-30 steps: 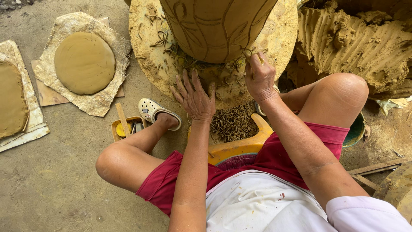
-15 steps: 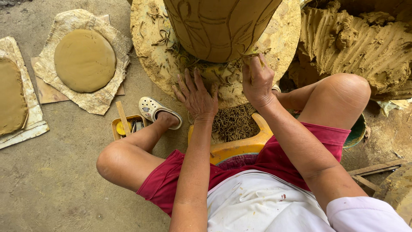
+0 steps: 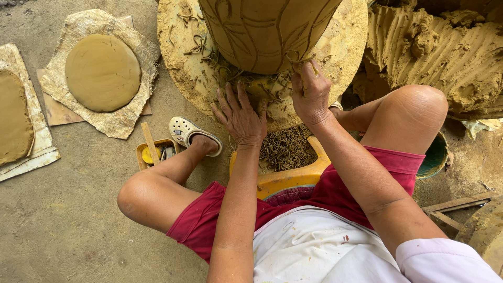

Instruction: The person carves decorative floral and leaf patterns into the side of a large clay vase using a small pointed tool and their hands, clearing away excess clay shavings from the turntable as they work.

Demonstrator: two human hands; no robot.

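On clay-caked turntable [image 3: 346, 47]: carved pot [image 3: 264, 31]; left hand [image 3: 242, 116] flat (grip wide), right hand [image 3: 310, 94] pinching trimmings [image 3: 299, 57]; concrete floor [image 3: 57, 220].

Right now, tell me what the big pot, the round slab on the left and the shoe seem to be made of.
Big pot: wet-looking clay, matte tan, grooved lines cut in, trimmings at its base.
Round slab: same smooth damp clay, lying on coarse cloth.
Shoe: probably moulded plastic or foam, pale, with holes.

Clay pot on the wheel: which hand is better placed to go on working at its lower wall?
Probably the right hand: its fingers already touch the clay pot at its base. The left hand lies flat on the wheel disc, short of the pot.
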